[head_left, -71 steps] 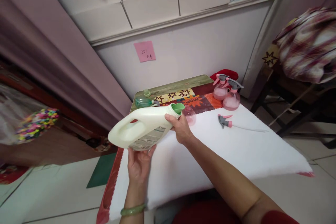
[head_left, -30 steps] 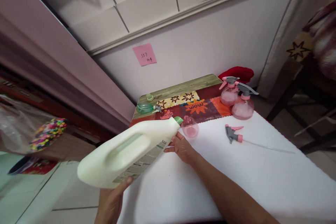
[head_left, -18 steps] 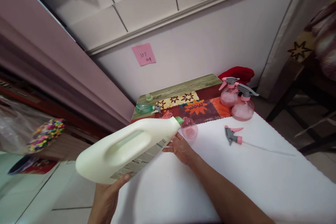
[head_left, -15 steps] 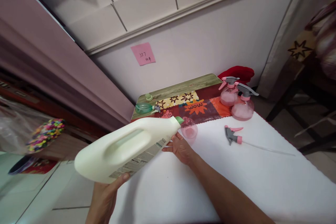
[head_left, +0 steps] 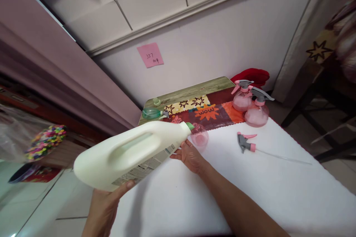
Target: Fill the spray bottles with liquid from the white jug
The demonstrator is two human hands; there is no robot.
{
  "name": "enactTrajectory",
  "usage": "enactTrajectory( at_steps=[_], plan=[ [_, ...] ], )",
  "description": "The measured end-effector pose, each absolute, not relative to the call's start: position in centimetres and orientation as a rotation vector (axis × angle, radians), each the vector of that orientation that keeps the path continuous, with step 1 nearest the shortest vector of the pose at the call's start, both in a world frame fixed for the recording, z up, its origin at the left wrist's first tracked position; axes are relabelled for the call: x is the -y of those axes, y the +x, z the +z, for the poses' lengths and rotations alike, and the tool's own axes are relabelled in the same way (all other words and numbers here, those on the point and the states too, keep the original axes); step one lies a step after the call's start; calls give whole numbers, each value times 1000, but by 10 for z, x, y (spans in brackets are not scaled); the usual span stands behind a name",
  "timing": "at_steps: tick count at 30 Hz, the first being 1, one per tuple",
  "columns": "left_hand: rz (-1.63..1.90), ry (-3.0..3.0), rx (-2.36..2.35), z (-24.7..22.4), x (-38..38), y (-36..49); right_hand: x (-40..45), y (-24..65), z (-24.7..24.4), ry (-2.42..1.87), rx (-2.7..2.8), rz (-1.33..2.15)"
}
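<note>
The left hand (head_left: 101, 207) curls under the butt of a big pale jug (head_left: 128, 161), thumb on its side, holding it over the tabletop's (head_left: 178, 203) left edge; the right hand (head_left: 191, 158), half open, touches the neck, whether gripping or just propping I cannot tell. The green spout (head_left: 190, 126) overlaps, in this view, a pink bottle (head_left: 200, 139) set in from the far edge. If either hand slips, the jug could knock the bottle over or spill.
</note>
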State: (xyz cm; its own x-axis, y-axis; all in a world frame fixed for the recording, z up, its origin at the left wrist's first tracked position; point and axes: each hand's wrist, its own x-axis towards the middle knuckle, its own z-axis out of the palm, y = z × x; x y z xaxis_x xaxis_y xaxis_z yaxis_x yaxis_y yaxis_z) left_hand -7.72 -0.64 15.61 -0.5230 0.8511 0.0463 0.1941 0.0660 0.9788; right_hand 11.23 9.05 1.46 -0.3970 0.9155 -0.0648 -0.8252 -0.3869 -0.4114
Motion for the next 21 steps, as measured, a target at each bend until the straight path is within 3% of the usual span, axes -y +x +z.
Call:
enactTrajectory(
  at_steps=[21],
  plan=[
    [1405,1029,-1770,179,10,-66,-88,116,22,-330,379,1958]
  ],
)
